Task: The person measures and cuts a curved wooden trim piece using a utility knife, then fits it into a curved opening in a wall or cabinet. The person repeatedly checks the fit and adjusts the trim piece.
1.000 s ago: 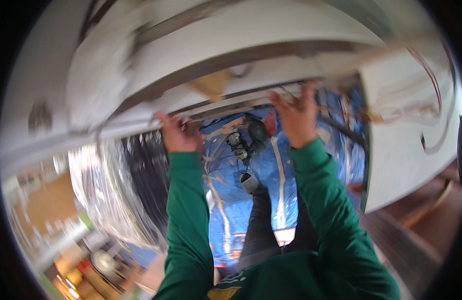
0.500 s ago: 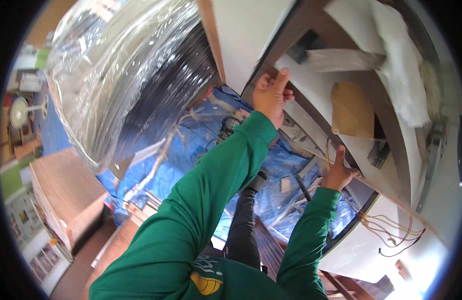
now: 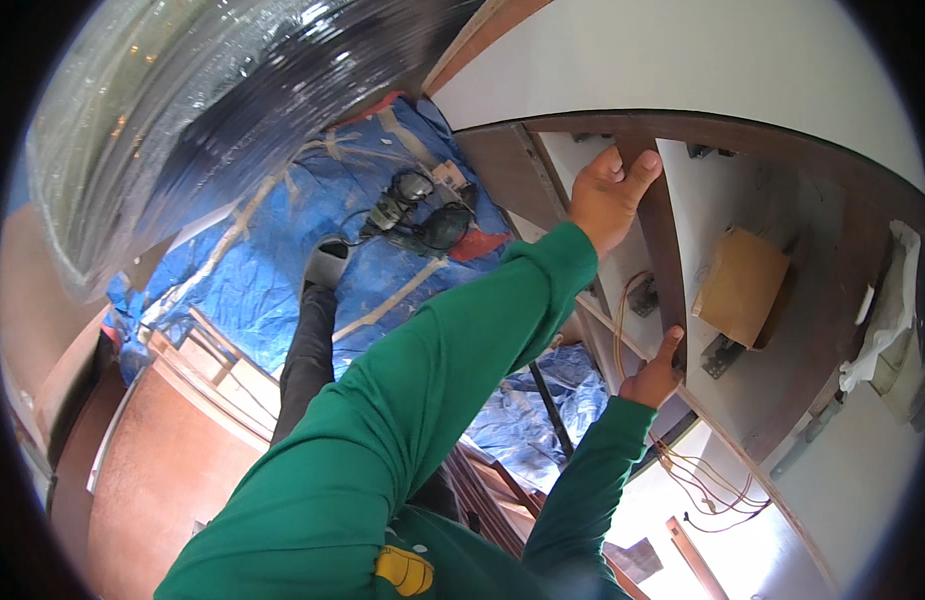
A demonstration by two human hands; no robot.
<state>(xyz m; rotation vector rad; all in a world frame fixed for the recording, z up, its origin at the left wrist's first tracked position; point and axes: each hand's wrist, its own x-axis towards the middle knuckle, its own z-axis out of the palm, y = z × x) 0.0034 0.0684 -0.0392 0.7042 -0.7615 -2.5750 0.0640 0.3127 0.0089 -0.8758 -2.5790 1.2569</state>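
"Gripping what, exactly?"

"Left hand [image 3: 610, 200]: thumb laid over a dark brown strip [image 3: 660, 235] near its upper end, fingers curled in at its edge, so closed on it. At the lower end the right hand [image 3: 652, 382] has its thumb pressed up along the strip; its fingers are partly hidden, so I can't tell how firmly it holds."

"Where is the strip, and which way does it run?"

"Across the front of an open cabinet [image 3: 822, 185]. Its long axis goes from the cabinet's curved dark edge down toward the person, slanting slightly right at the lower end."

"Anything in the cabinet?"

"Right of the strip, a brown cardboard box [image 3: 739, 285] sits tilted in a pale compartment, with a dark metal bracket [image 3: 722, 356] just beside it."

"And further out?"

"Loose wires [image 3: 704, 482] hang below the right hand. Off to the left, a power tool [image 3: 400, 205] lies on a blue tarp [image 3: 367, 295], near a plastic-wrapped bulk [image 3: 232, 130]."
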